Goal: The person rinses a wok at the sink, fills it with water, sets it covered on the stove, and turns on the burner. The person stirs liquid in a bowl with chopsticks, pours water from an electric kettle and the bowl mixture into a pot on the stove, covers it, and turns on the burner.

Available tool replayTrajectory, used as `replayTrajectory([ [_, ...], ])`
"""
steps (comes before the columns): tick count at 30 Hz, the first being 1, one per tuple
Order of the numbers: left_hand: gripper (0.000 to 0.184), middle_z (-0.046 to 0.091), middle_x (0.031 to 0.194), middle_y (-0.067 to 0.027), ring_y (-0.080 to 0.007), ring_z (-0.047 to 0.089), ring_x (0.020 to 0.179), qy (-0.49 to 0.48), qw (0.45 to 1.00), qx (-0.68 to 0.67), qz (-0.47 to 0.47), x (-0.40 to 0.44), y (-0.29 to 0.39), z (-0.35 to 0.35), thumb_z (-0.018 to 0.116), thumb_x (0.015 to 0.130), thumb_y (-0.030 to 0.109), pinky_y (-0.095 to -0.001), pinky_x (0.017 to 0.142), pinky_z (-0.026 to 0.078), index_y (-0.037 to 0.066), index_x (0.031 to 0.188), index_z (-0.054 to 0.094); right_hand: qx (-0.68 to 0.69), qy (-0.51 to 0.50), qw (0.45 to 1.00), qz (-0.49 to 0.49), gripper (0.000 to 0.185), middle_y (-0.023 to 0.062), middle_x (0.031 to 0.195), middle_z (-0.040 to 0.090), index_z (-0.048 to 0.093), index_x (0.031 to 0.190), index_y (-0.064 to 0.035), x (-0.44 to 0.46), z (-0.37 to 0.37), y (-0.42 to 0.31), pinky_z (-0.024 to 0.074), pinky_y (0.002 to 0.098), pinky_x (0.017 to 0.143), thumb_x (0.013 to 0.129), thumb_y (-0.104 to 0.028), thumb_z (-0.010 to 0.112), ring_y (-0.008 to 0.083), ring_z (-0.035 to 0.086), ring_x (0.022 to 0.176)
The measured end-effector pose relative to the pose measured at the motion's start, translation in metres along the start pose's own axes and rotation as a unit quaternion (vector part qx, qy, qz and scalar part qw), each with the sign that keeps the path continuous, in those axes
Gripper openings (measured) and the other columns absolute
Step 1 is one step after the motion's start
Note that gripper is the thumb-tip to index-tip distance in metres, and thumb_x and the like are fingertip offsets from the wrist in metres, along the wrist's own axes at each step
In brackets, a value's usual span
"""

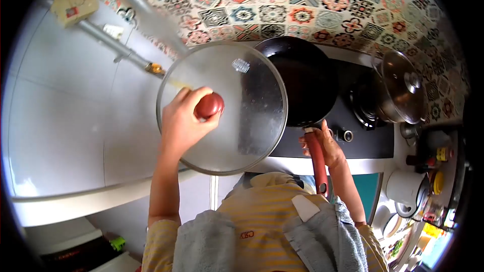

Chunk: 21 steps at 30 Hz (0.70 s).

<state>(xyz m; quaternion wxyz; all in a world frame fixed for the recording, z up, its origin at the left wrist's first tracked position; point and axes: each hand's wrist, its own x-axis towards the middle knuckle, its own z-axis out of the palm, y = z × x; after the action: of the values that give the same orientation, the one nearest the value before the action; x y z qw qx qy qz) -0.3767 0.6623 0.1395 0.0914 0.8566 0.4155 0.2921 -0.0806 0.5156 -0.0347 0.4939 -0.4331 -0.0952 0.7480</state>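
My left hand [184, 118] is closed round the red knob [209, 105] of a large round glass lid [257, 100] with a metal rim. The lid is held over the left part of the stove area and covers the left side of a dark frying pan [307, 80]. My right hand [327, 145] is at the pan's red handle [316, 158], its fingers passing beneath and showing on the far side. Inside the pan, the visible surface is dark and no food can be made out.
On the right burner stands a steel pot [398, 90] with a glass lid. A black hob [373, 146] lies beneath both. Gas pipes [113, 45] run above the white counter [55, 121] at left. A white pot [403, 191] and bottles [442, 154] crowd the right side.
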Motion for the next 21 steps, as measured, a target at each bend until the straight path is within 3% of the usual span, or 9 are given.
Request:
replayTrajectory([
  [1, 0.032, 0.057, 0.074, -0.0106, -0.0235, 0.059, 0.063, -0.016, 1.000, -0.011, 0.023, 0.015, 0.003, 0.006, 0.071, 0.059, 0.006, -0.0302, 0.057, 0.049, 0.006, 0.089, 0.060, 0.002, 0.072, 0.997, -0.040, 0.070, 0.0160, 0.091, 0.057, 0.044, 0.110, -0.0007, -0.008, -0.003, 0.005, 0.0492, 0.0320, 0.064, 0.079, -0.063, 0.042, 0.0208, 0.057, 0.070],
  [4, 0.032, 0.058, 0.077, -0.0105, -0.0260, 0.058, 0.068, -0.084, 0.994, -0.037, 0.062, 0.056, 0.010, 0.035, 0.072, 0.058, 0.010, -0.0327, 0.062, 0.047, 0.007, 0.088, 0.060, 0.039, 0.231, 0.965, -0.120, 0.035, 0.0071, 0.077, 0.058, 0.054, 0.098, -0.0062, -0.039, -0.032, 0.020, 0.0483, 0.0255, 0.058, 0.085, -0.039, 0.052, 0.0151, 0.056, 0.067],
  [6, 0.033, 0.058, 0.078, -0.0105, -0.0271, 0.058, 0.070, -0.112, 0.989, -0.053, 0.081, 0.078, 0.011, 0.061, 0.072, 0.057, 0.013, -0.0337, 0.065, 0.047, 0.008, 0.088, 0.060, 0.054, 0.260, 0.949, -0.168, 0.021, 0.0053, 0.076, 0.058, 0.055, 0.089, -0.0066, -0.062, -0.062, 0.041, 0.0459, 0.0215, 0.053, 0.086, -0.027, 0.054, 0.0100, 0.054, 0.062],
  [10, 0.032, 0.060, 0.081, -0.0104, -0.0268, 0.059, 0.074, -0.169, 0.978, -0.036, 0.113, 0.104, 0.021, 0.107, 0.072, 0.058, 0.018, -0.0343, 0.068, 0.047, 0.008, 0.086, 0.060, 0.078, 0.342, 0.920, -0.173, 0.009, 0.0030, 0.073, 0.058, 0.056, 0.084, -0.0075, -0.112, -0.072, 0.070, 0.0451, 0.0196, 0.049, 0.085, -0.017, 0.055, 0.0089, 0.054, 0.056],
  [21, 0.032, 0.062, 0.085, -0.0109, -0.0266, 0.060, 0.079, -0.232, 0.961, -0.025, 0.149, 0.122, 0.037, 0.165, 0.071, 0.059, 0.023, -0.0340, 0.072, 0.047, 0.008, 0.087, 0.062, 0.180, 0.381, 0.890, -0.175, 0.007, 0.0016, 0.072, 0.059, 0.055, 0.088, -0.0096, -0.144, -0.090, 0.137, 0.0471, 0.0206, 0.049, 0.086, -0.016, 0.053, 0.0100, 0.057, 0.059],
])
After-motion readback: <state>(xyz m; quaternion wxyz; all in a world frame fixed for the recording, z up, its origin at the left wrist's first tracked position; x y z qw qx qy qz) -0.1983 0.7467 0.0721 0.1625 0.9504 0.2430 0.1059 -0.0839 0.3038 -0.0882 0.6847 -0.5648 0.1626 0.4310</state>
